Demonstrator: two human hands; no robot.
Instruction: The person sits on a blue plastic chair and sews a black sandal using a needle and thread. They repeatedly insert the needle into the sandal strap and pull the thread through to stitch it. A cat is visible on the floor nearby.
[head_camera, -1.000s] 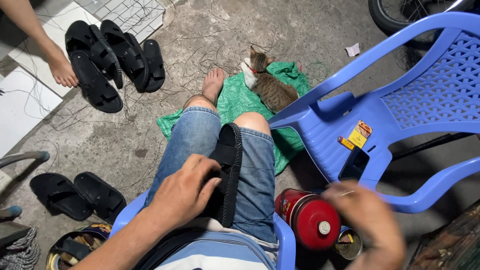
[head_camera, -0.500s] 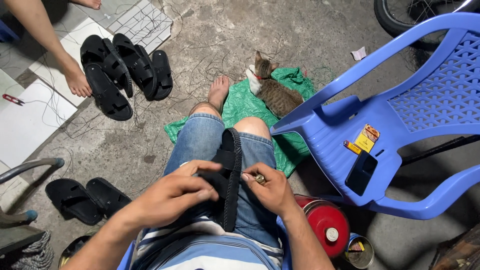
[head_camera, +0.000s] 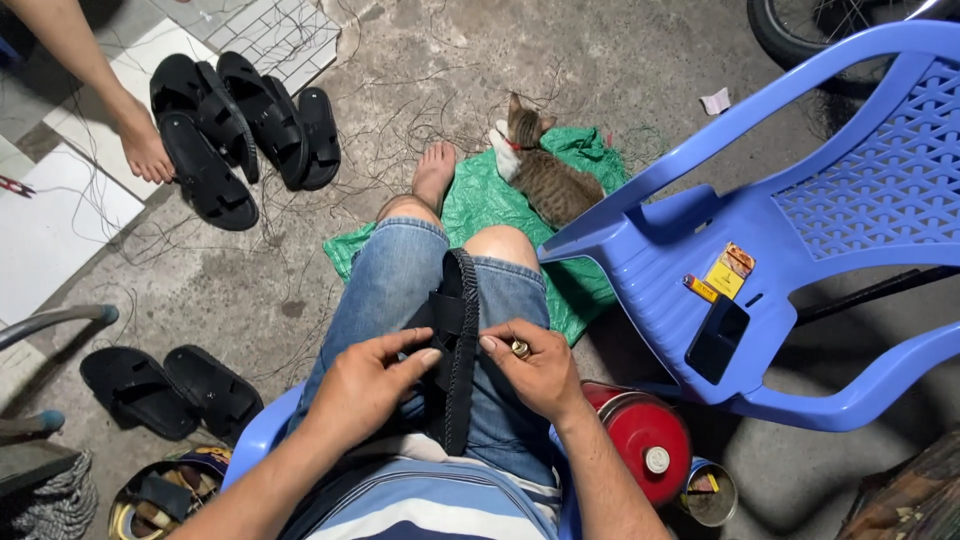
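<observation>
A black sandal (head_camera: 456, 350) stands on its edge between my knees, on my jeans. My left hand (head_camera: 368, 385) pinches its strap side from the left. My right hand (head_camera: 530, 368) touches the sole's right edge and holds a small brass-coloured thing between its fingers. Both hands are closed around the sandal's middle. I sit on a blue plastic chair (head_camera: 258, 440), one bare foot (head_camera: 434, 172) stretched out on the concrete floor.
A tabby cat (head_camera: 545, 175) lies on a green sheet (head_camera: 480, 205) ahead. A second blue chair (head_camera: 790, 240) at right carries a phone (head_camera: 717, 340), a lighter and a small pack. A red can (head_camera: 640, 440) stands beside me. Black sandals lie at upper left (head_camera: 240, 130) and lower left (head_camera: 165, 390). Another person's foot (head_camera: 143, 150).
My right hand came up from the red can to the sandal's right edge. My left hand stayed on the sandal. The camera view shifted slightly.
</observation>
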